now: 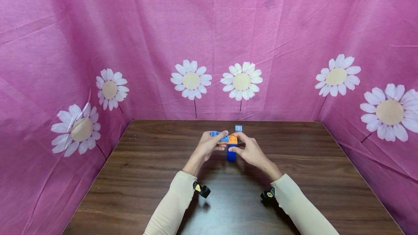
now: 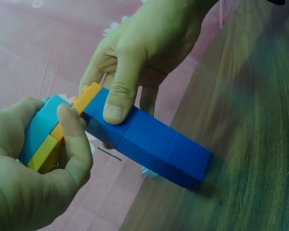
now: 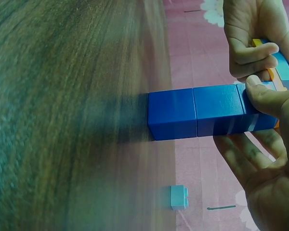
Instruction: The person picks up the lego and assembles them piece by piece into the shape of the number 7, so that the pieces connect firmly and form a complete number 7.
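Blue brick column [image 1: 231,154] stands on the wooden table [image 1: 137,177], orange and light-blue bricks [image 1: 228,139] on top. Left hand [image 1: 206,147] pinches those top bricks; right hand [image 1: 249,151] grips the column's upper end. Small pale brick [image 1: 238,128] lies behind

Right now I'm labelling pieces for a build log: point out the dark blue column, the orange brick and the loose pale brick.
dark blue column [image 3: 197,111], right wrist view, middle block.
orange brick [image 1: 233,139], head view, studded top.
loose pale brick [image 3: 178,197], right wrist view, centre.

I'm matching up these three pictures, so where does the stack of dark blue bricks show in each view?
Head: dark blue stack at table centre, upright between both hands.
Left wrist: centre, slanting down right, right hand's thumb on it.
Right wrist: centre right, lying level.
Shared landmark: the orange brick atop the stack.
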### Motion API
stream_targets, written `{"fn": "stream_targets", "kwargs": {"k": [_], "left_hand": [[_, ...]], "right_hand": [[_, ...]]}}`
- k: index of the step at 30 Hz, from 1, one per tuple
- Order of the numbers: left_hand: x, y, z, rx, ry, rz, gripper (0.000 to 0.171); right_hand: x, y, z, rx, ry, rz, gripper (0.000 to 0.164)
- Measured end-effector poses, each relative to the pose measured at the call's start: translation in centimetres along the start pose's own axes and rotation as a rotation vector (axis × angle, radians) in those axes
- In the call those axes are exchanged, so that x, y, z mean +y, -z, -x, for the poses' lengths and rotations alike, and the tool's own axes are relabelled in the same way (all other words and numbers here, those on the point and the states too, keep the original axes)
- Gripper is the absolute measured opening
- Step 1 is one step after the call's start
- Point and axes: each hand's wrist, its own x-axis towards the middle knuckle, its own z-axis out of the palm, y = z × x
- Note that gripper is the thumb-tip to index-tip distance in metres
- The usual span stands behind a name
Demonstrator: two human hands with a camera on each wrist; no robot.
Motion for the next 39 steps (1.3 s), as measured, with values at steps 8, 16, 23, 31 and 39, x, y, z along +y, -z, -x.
{"fn": "stream_targets", "kwargs": {"k": [8,16,23,31,39], "left_hand": [[-0.07,-0.03,0.04,0.006,0.012,0.002,0.039],[0.06,0.04,0.09,0.005,0.013,-0.003,0.038],[-0.05,0.02,-0.13,-0.002,-0.004,0.015,0.032],[0.10,0.07,-0.21,-0.019,-0.004,0.025,0.031],[0.21,0.08,-0.20,-0.017,-0.004,0.013,0.031]], "right_hand": [[0.13,-0.07,0.03,-0.010,-0.020,-0.005,0.043],[0.08,0.00,0.07,-0.014,-0.015,-0.005,0.043],[-0.25,0.04,0.12,-0.001,0.004,-0.006,0.043],[-0.28,0.00,0.14,0.008,0.020,-0.007,0.044],[-0.34,0.06,0.09,0.011,0.009,-0.001,0.046]]}}
